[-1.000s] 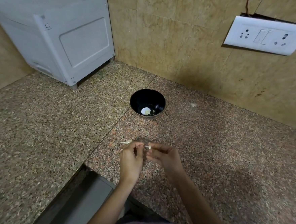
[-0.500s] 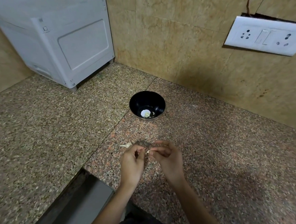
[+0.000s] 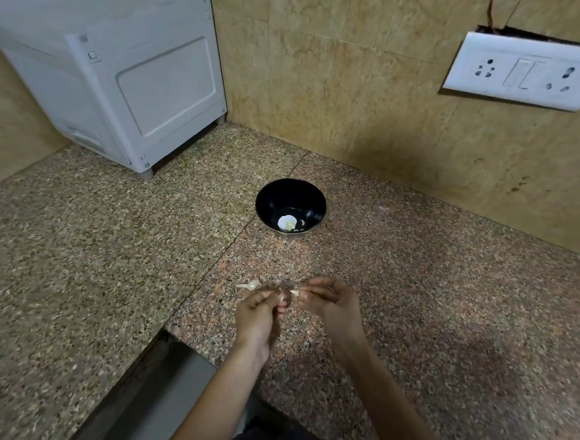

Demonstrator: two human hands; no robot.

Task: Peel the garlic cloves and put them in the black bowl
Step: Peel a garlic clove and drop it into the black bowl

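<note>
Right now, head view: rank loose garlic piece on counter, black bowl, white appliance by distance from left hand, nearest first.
1. Garlic piece: on the counter, just ahead of the left hand.
2. Black bowl: farther ahead, slightly right.
3. White appliance: far back-left corner.

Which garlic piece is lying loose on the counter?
The pale piece beyond the left hand. The held clove is pinched between it and the right hand; others lie in the black bowl.
</note>
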